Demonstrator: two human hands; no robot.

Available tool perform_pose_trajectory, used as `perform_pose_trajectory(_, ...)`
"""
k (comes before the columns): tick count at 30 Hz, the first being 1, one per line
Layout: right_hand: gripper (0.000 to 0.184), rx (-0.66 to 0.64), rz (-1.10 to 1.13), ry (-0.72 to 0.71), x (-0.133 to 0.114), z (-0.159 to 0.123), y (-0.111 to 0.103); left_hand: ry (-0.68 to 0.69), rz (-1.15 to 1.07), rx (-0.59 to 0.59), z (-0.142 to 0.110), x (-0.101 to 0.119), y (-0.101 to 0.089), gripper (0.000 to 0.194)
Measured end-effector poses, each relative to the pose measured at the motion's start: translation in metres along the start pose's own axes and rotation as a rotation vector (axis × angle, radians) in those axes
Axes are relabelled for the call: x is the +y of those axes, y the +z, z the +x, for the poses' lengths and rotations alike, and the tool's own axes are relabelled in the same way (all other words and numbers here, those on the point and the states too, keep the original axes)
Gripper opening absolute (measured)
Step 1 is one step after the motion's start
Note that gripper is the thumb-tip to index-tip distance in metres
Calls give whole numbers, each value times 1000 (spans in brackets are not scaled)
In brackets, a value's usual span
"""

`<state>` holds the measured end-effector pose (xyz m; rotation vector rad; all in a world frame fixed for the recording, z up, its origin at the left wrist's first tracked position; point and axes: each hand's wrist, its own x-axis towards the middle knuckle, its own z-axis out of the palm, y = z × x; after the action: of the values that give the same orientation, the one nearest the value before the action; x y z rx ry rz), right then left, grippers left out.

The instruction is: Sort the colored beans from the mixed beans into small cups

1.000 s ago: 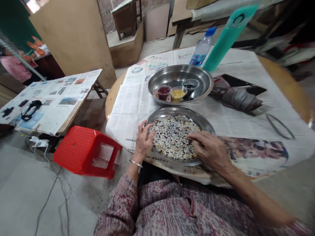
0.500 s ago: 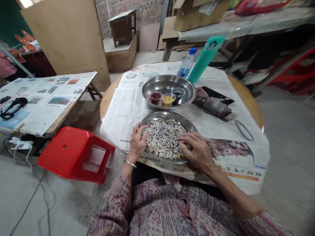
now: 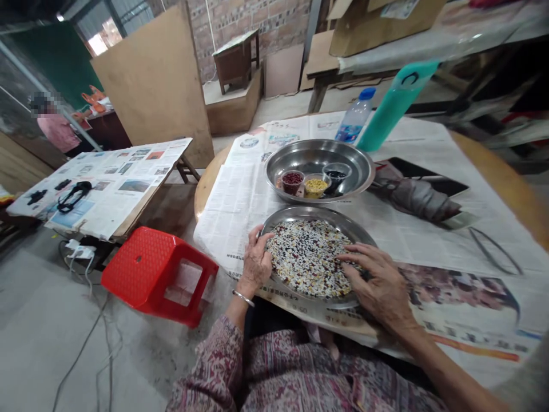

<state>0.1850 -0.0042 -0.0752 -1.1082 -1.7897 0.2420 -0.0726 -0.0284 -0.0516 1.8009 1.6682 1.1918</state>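
Note:
A round steel tray (image 3: 359,224) lies on the newspaper-covered table, spread with mixed white, black, dark red and yellow beans and grains (image 3: 306,257). My left hand (image 3: 257,260) grips its left rim, fingers bent around the edge and thumb on the inner side. Over the right part of the mix is my right hand (image 3: 377,283), fingers stretched and apart, tips touching the grains. Just behind sits a steel basin (image 3: 364,166) holding three clear cups: one of dark red beans (image 3: 293,181), one of yellow beans (image 3: 316,187), one of black beans (image 3: 337,174).
Behind the basin stand a water bottle (image 3: 355,117) and a tall teal bottle (image 3: 397,106). A folded grey umbrella (image 3: 422,197) and a dark flat item (image 3: 429,177) lie to the right. A red stool (image 3: 150,274) is at the left, near another newspaper-covered table (image 3: 167,151). A person (image 3: 58,129) is far left.
The view has swung left, so the table sits further right and a person shows at the far left. Both hands keep about the same places at the tray.

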Motion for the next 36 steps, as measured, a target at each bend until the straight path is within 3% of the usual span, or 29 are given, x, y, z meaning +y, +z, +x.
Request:
perform_pose_trajectory(7,27,103,27,241,-10,-9,0,-34,8,-27,1,3,-4,54)
perform_pose_trajectory(11,36,95,48,300,-8,-12,4,0,38,-22,1,1,-4,52)
perform_pose_trajectory(17,34,96,75,343,-12,-11,1,114,324,0,0,19,-16,38)
perform_pose_trajectory(22,32,124,98,370,-16,-8,3,251,464,-259,26,46,-12,50)
perform_pose_trajectory(27,32,120,92,375,-17,-7,3,358,435,-476,65,54,27,85)
perform_pose_trajectory(29,32,110,92,386,-18,-6,1,442,397,-559,76,54,45,89)
perform_pose_trajectory(32,31,102,92,401,-19,-5,-1,524,385,-622,87,56,66,71)
perform_pose_trajectory(36,30,99,91,398,-19,-4,-1,495,413,-658,93,58,73,16)
